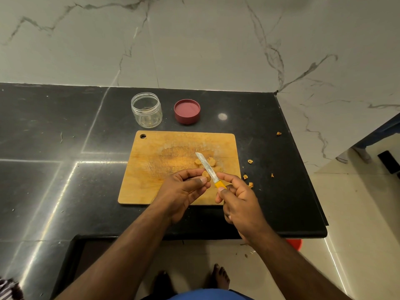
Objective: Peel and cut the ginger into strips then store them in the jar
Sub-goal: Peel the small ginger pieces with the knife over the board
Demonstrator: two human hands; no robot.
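My left hand point(184, 189) pinches a small piece of ginger point(206, 176) between thumb and fingers, just above the wooden cutting board point(149, 169). My right hand point(240, 200) grips the yellow handle of a small knife point(207, 167), whose blade points up and to the left beside the held ginger. Several more ginger pieces point(211, 162) lie on the board behind the blade. An open clear jar point(146, 110) stands beyond the board, and its dark red lid point(187, 111) lies upside down to its right.
The board lies on a black stone counter point(65, 169), whose right edge point(303, 169) is close. Bits of ginger peel point(250, 161) are scattered on the counter to the right of the board. A marble wall point(194, 40) rises behind. My bare feet point(220, 276) show below.
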